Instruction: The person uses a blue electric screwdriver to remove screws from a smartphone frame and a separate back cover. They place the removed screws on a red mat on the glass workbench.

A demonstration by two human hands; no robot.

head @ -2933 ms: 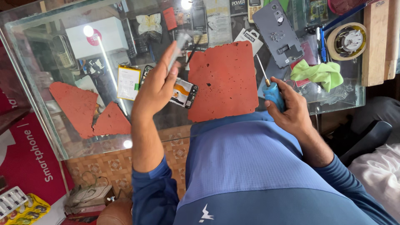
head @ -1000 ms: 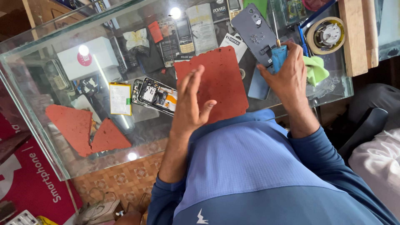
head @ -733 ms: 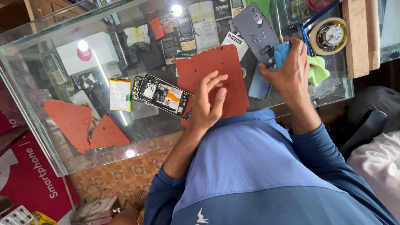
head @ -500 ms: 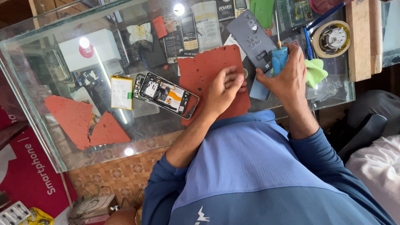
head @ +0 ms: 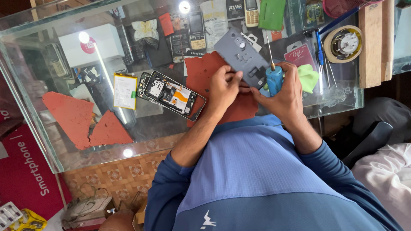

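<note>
Both hands meet over a grey back cover on the glass counter.

The counter point(head: 51, 141) is crowded, so a nudge could knock the opened phone point(head: 173, 93). The back cover point(head: 239, 57), lying tilted half on the red mat point(head: 201, 75), might slip if the left hand point(head: 224, 87), its grip pinched on the cover's lower edge, loosens. The right hand point(head: 287, 92), clamped around the blue screwdriver point(head: 274, 79), could scratch it.
</note>
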